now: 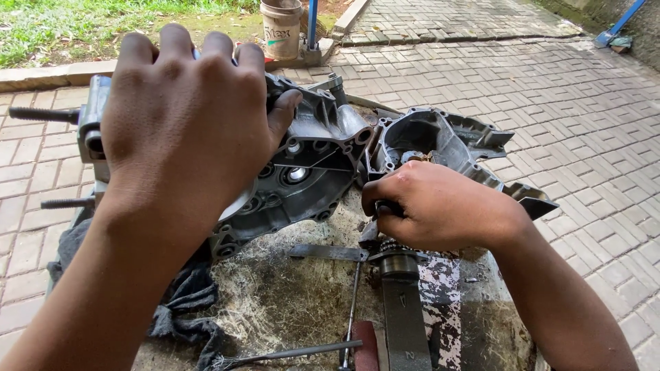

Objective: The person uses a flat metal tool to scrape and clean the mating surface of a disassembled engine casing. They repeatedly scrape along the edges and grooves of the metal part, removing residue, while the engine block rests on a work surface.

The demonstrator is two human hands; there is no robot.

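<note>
Brick paving (550, 103) surrounds a worn bench (289, 302). The left hand (182, 127) clasps a crankcase (309, 165). Just right, the right hand (440, 206) is fisted round a dark handle (385, 207).

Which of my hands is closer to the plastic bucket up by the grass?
Left. Your left hand grips the engine case half just below the bucket. Your right hand is lower and farther right, closed on a dark tool handle.
</note>
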